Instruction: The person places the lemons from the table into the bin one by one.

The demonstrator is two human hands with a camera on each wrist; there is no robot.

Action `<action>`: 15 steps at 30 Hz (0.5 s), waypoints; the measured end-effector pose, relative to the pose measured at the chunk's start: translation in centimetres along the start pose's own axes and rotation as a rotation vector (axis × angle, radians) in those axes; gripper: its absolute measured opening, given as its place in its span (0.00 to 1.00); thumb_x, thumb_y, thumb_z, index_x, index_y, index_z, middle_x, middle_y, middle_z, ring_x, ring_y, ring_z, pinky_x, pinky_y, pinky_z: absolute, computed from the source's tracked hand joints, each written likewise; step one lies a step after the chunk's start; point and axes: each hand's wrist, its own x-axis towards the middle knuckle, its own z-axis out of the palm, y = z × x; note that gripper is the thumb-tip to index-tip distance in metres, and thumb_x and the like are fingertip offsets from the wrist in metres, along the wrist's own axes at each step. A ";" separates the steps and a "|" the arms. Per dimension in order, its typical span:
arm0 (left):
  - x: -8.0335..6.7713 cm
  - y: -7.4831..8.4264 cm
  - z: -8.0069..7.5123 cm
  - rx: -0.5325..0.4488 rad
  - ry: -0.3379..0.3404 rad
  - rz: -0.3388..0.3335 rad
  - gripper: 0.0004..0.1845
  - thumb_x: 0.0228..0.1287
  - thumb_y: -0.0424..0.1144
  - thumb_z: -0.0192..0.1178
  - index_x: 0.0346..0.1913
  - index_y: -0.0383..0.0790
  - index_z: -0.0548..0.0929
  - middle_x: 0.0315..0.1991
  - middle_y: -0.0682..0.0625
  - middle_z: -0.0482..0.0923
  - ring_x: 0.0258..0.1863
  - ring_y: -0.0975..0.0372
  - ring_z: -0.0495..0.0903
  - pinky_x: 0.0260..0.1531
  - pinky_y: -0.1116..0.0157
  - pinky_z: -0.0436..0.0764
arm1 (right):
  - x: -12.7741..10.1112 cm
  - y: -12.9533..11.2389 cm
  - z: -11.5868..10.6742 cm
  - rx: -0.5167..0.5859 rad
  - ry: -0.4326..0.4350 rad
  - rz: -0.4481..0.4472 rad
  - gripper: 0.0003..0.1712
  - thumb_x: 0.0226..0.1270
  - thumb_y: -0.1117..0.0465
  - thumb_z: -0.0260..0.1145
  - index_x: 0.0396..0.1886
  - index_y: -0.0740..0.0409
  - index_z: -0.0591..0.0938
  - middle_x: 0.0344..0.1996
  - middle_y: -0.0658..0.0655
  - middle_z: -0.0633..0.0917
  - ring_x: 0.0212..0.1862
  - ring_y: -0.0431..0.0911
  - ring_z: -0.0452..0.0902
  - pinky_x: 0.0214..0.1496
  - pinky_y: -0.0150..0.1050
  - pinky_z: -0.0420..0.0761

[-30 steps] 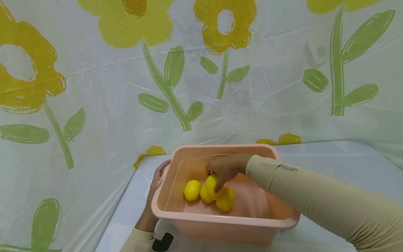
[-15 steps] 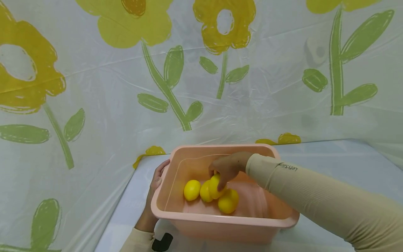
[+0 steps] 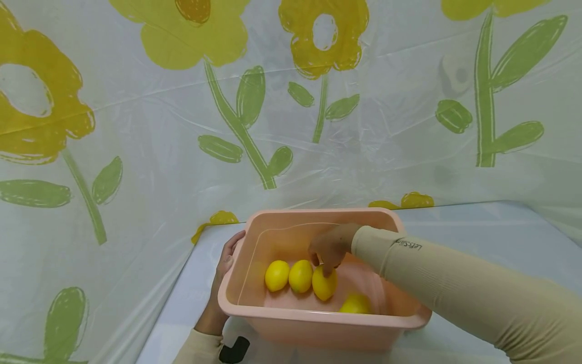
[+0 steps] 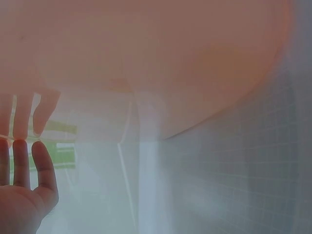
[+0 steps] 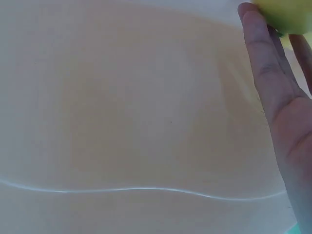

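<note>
Inside a pink plastic basin (image 3: 318, 331), three yellow lemons stand in a row: a left lemon (image 3: 277, 276), a middle lemon (image 3: 300, 276) and a right lemon (image 3: 324, 287). Another lemon (image 3: 356, 304) lies by the near wall, partly hidden by the rim. My right hand (image 3: 329, 248) pinches the right lemon of the row from above. In the right wrist view, the fingers (image 5: 263, 63) reach a lemon (image 5: 287, 14) at the top corner. At the basin's left side, my left hand (image 3: 226, 257) rests on the outer wall; its fairly straight fingers (image 4: 45, 165) touch it.
The basin stands on a pale table (image 3: 477, 242). Behind it hangs a whitish curtain (image 3: 391, 151) printed with large yellow flowers and green stems. A black patch (image 3: 235, 350) shows beside the left sleeve.
My right hand has moved slightly right with its lemon and set it beside the middle one. The loose lemon has shifted right and toward the near wall. The left hand stays put.
</note>
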 end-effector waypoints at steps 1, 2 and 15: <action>0.0 0.1 0.0 0.003 0.003 -0.005 0.24 0.74 0.48 0.32 0.71 0.57 0.60 0.67 0.60 0.67 0.63 0.68 0.71 0.64 0.71 0.73 | 0.0 0.0 0.0 -0.020 0.003 0.000 0.16 0.60 0.57 0.74 0.48 0.49 0.83 0.33 0.45 0.80 0.36 0.41 0.74 0.44 0.34 0.80; 0.0 0.0 0.0 0.001 0.003 -0.004 0.24 0.74 0.48 0.33 0.71 0.58 0.61 0.67 0.60 0.67 0.63 0.68 0.71 0.64 0.71 0.73 | -0.1 -0.1 0.0 -0.030 0.005 0.007 0.16 0.60 0.56 0.74 0.48 0.49 0.83 0.34 0.45 0.80 0.37 0.41 0.74 0.46 0.35 0.80; 0.0 0.0 -0.1 -0.035 -0.036 0.057 0.23 0.76 0.45 0.33 0.69 0.59 0.65 0.65 0.62 0.69 0.61 0.70 0.72 0.63 0.73 0.73 | -1.5 0.0 -1.9 0.060 0.047 -0.073 0.17 0.65 0.56 0.71 0.52 0.50 0.81 0.47 0.51 0.82 0.45 0.45 0.77 0.53 0.41 0.81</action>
